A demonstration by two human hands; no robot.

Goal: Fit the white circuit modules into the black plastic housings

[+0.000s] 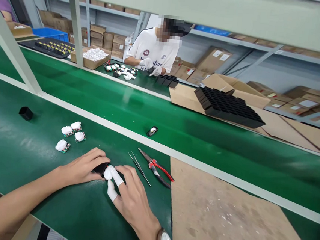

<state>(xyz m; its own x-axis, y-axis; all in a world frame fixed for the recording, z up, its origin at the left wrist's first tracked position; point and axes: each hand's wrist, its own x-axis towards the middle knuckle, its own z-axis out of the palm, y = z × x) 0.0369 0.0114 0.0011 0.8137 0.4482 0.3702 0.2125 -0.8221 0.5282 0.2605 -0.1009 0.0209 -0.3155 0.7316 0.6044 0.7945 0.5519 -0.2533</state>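
Observation:
My left hand (pixel 87 166) is closed around a small black plastic case (pixel 98 168), which lies on its side on the green bench. My right hand (pixel 134 195), with white finger cots on thumb and forefinger, grips a small circuit board topped with a white lump (pixel 108 172) at the case's open end. How far the board sits inside is hidden by my fingers. Several similar boards (pixel 62 145) lie beyond my left hand. Another black case (pixel 25 113) rests farther left. Tweezers (pixel 140 170) and red-and-black pliers (pixel 157 168) lie just past my right hand.
A brown cardboard sheet (pixel 224 213) covers the bench at right. Past a pale rail, a small black part (pixel 152 131) sits on the green conveyor belt (pixel 116 104). Across it, a gloved co-worker (pixel 152 55) handles a dark part near a block of black cases (pixel 229 106). A frame post (pixel 17 46) rises at left.

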